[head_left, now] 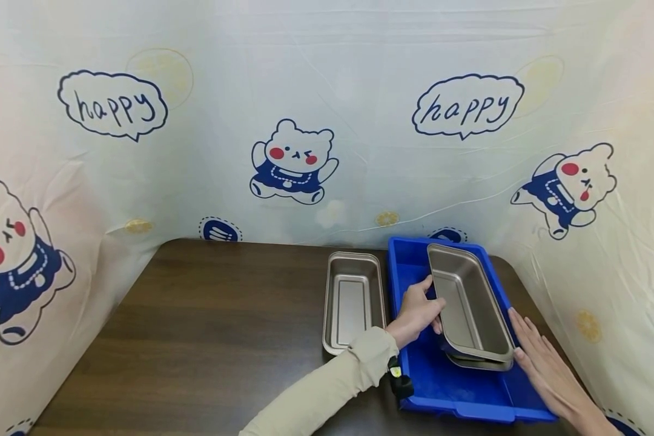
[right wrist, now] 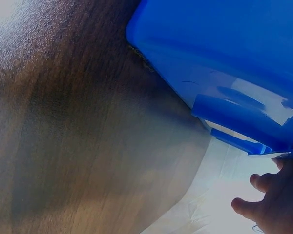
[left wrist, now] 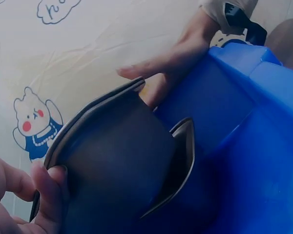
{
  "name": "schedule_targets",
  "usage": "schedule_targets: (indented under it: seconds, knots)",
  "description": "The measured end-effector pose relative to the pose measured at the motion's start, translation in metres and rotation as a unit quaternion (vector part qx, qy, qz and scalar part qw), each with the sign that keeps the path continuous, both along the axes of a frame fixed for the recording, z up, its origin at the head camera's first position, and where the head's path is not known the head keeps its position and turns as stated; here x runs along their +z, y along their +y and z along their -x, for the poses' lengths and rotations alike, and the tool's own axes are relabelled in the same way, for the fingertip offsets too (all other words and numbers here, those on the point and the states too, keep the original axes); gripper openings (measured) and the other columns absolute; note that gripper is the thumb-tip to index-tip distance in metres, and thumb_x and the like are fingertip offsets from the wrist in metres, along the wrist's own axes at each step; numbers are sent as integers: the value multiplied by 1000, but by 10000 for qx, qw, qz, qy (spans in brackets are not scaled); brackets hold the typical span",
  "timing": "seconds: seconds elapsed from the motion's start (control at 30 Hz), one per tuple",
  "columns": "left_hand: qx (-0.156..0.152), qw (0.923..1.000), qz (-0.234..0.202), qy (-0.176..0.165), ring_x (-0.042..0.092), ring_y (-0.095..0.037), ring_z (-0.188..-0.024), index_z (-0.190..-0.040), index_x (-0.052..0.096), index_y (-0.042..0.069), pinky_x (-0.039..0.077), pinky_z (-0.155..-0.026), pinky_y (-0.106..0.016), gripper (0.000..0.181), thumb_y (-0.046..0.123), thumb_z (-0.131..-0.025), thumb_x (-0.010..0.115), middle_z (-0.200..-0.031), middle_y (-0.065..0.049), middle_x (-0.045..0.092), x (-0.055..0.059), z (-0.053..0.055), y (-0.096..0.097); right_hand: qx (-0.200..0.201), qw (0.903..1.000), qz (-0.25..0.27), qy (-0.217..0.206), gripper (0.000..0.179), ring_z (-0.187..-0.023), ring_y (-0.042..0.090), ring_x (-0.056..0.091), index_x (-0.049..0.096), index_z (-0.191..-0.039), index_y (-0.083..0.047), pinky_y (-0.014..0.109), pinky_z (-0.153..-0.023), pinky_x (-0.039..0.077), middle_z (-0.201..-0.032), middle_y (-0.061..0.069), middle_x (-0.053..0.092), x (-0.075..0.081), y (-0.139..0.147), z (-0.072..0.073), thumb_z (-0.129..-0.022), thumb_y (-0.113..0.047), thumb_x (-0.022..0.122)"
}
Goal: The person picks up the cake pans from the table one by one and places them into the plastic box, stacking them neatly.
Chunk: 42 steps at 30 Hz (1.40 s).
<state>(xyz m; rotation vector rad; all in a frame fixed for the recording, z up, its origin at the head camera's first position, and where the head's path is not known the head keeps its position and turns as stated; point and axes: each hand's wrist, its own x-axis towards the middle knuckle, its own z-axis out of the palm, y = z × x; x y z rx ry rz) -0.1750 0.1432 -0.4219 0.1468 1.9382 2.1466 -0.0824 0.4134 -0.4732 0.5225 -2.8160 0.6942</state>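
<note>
My left hand (head_left: 417, 310) pinches the left rim of a metal loaf pan (head_left: 463, 297), which sits tilted over the blue plastic bin (head_left: 427, 387). Below it, inside the bin, part of another loaf pan (head_left: 482, 364) shows; the upper pan hides most of it. In the left wrist view, a gap separates the held pan (left wrist: 112, 151) from the lower pan's rim (left wrist: 191, 146). My right hand (head_left: 547, 363) lies along the bin's right side with its fingers straight, close to the pan's right corner.
A separate loaf pan (head_left: 354, 303) stands on the brown wooden table (head_left: 207, 327), just left of the bin. Behind and at both sides hangs a pale printed cloth (head_left: 370, 200). A black strap (head_left: 399, 381) is on the left wrist.
</note>
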Motion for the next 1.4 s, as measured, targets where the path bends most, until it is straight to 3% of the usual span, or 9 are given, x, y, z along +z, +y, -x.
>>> schedule_targets:
  seconds: [0.07,0.17,0.5,0.6,0.83,0.93,1.1,1.27,1.4]
  knots:
    - [20,9999,127,14,45,-8,-30,-157,45,-3,45,-35,-21,71,-13,-88,59,-64,-28,66,0,0,3,0,10000,14,-8,63,-156,-2,-11,10,-171,-11,26,-125,-16,-178,1,5,0,0,0,-114,-17,35]
    - [50,9997,244,12,45,-8,-30,-157,46,-3,45,-36,-23,71,-13,-88,60,-50,-14,59,0,-1,8,-7,10000,50,-15,62,-157,1,-10,10,-171,-11,27,-126,-16,-177,5,6,0,0,-1,-115,-17,34]
    - [92,9992,181,-337,42,-7,-29,-157,46,-4,39,-33,-17,68,-12,-91,59,-45,-2,50,-5,-4,19,-90,9999,73,-122,64,-158,3,-11,7,-172,-13,33,-128,-16,-177,3,4,-2,-1,0,-115,-18,34]
    - [143,9989,128,-416,42,-7,-29,-157,45,-4,38,-33,-16,67,-12,-92,59,-45,-4,50,-7,-2,20,-89,9999,19,-55,63,-158,2,-10,8,-172,-13,24,-125,-15,-177,2,5,-2,-1,2,-115,-18,34]
    - [175,9983,335,-453,42,-8,-30,-157,46,-2,39,-33,-17,68,-12,-91,59,-70,-30,69,-14,4,20,1,10000,52,-45,63,-157,0,-10,9,-171,-11,21,-124,-15,-177,1,5,-1,-2,1,-115,-17,34]
    - [98,9983,366,-447,43,-8,-30,-157,46,-2,39,-33,-17,68,-13,-90,58,-72,-30,70,-17,4,19,11,10000,-3,0,63,-156,-3,-11,9,-171,-10,17,-122,-15,-177,0,5,-1,-1,1,-114,-16,35]
    - [-102,9984,419,-370,43,-9,-31,-159,43,-2,40,-33,-17,71,-15,-90,56,-100,-30,75,-21,7,18,-21,10000,21,-24,64,-157,-2,-11,10,-171,-11,20,-124,-15,-177,10,9,-1,0,1,-114,-15,36]
    - [-306,9961,814,-134,44,-8,-31,-160,40,-3,49,-37,-25,72,-17,-91,55,-75,-31,71,-20,8,15,-45,9999,75,-74,64,-159,4,-10,10,-172,-11,28,-126,-16,-177,13,10,-1,-1,1,-114,-16,37]
    - [-275,9928,1164,42,54,-16,-35,-158,44,-4,63,-53,-37,70,-13,-90,60,-61,-20,68,-15,5,9,-30,9999,103,-58,64,-159,4,-10,10,-171,-11,29,-127,-15,-176,17,12,-1,-2,0,-113,-16,37]
